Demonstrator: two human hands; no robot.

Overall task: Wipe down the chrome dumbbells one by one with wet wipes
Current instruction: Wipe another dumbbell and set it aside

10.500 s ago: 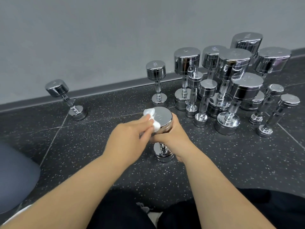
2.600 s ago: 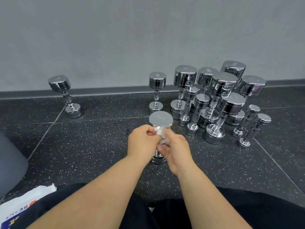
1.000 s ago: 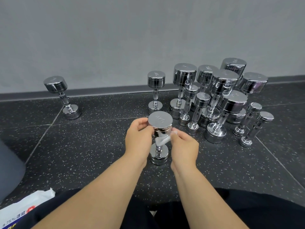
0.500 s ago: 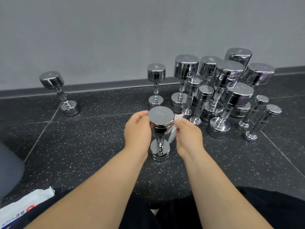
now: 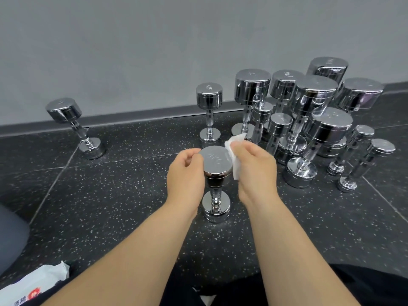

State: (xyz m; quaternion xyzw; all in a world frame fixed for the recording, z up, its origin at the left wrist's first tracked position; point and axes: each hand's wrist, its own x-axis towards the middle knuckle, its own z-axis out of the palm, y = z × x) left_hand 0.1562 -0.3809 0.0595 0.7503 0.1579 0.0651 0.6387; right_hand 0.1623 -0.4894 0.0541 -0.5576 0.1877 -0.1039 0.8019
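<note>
The right hand (image 5: pixel 254 173) pinches a wet wipe (image 5: pixel 234 161) against the right flank of the near dumbbell (image 5: pixel 217 164), which stands upright on the speckled floor (image 5: pixel 110 195); the left hand (image 5: pixel 185 176) curls round its top head, fingertips hidden behind the chrome; beyond, clustered dumbbells (image 5: pixel 315 93) overlap one another; a wipe pack (image 5: pixel 33 286) is cut off at the lower left corner.

Dumbbell cluster (image 5: pixel 309 120) crowds the right; bare floor (image 5: pixel 123 191) lies left.
</note>
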